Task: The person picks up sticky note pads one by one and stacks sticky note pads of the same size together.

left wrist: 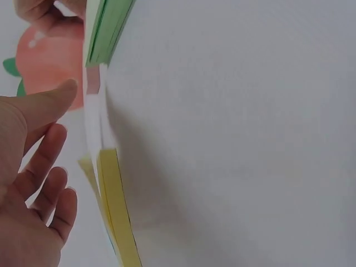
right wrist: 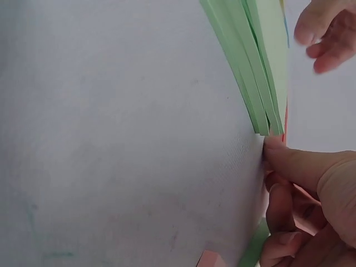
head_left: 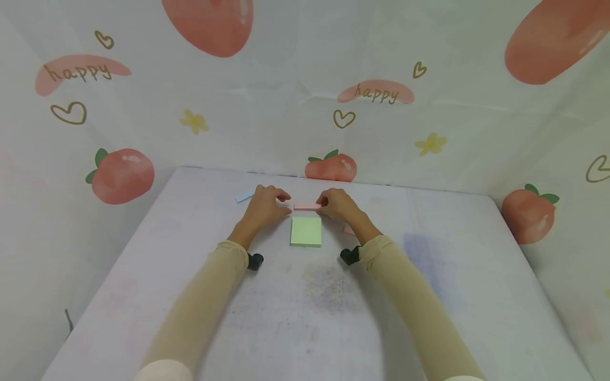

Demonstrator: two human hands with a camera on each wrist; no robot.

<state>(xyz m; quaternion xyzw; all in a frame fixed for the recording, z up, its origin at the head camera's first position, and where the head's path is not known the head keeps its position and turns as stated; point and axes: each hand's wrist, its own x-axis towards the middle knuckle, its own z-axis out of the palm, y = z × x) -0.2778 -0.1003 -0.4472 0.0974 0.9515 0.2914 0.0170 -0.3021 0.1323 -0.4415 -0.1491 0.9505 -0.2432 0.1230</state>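
A pink strip-shaped sticky-note pad (head_left: 305,207) lies just beyond a square green sticky-note pad (head_left: 306,232) in the head view. The right hand (head_left: 337,205) pinches the pink pad's right end between thumb and fingers. Past the left end, the left hand (head_left: 267,203) has its thumb and fingers apart, with nothing between them. The left wrist view shows the left hand's fingers (left wrist: 47,172) loosely bent, beside a yellow pad (left wrist: 118,208). In the right wrist view the green pad's layered edge (right wrist: 239,61) stands close to the right thumb, and the pink pad is mostly hidden.
A light blue strip (head_left: 245,196) lies left of the left hand. Under the right wrist, a pink piece (head_left: 349,230) shows in part. A green piece (right wrist: 256,243) lies below the right hand in its wrist view. The white table (head_left: 295,328) meets a printed backdrop (head_left: 267,137).
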